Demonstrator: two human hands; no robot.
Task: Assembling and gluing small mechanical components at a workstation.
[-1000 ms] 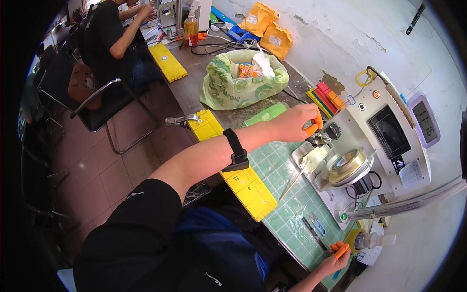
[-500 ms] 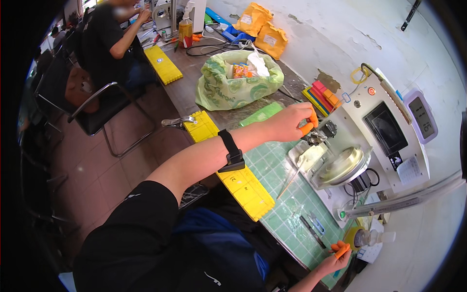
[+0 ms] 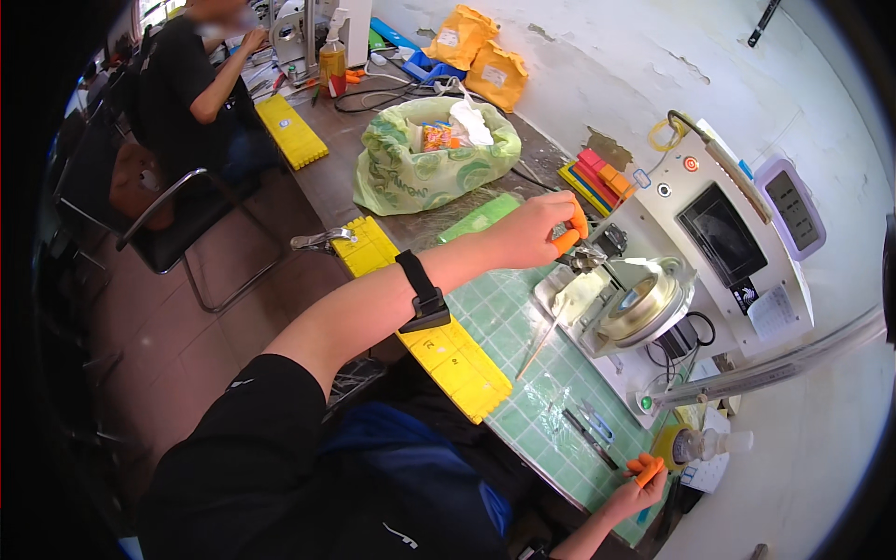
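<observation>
My left hand [image 3: 537,231], with orange finger cots and a black band on its wrist, reaches across the bench. Its fingers are pinched together beside a small metal mechanism [image 3: 586,256] on a white benchtop machine [image 3: 686,201]. Whatever lies between those fingertips is hidden. Just below the mechanism sit a pale cream piece [image 3: 581,291] and a round reel [image 3: 639,308]. Near the bench's right end, my right hand [image 3: 639,490] also wears orange finger cots. Its fingers are curled together close to a clear bottle [image 3: 689,446], and I cannot make out anything in them.
Yellow ruler-like strips [image 3: 457,369] line the bench edge. A thin wooden stick [image 3: 539,347], a black pen-like tool [image 3: 590,439] and a green-lined bag [image 3: 434,163] lie on the bench. A metal tube [image 3: 765,369] crosses the right side. Another person [image 3: 187,84] sits at far left.
The whole view has shifted a little, so everything appears slightly further left. Both hands keep nearly the same places relative to the machine and the bottle.
</observation>
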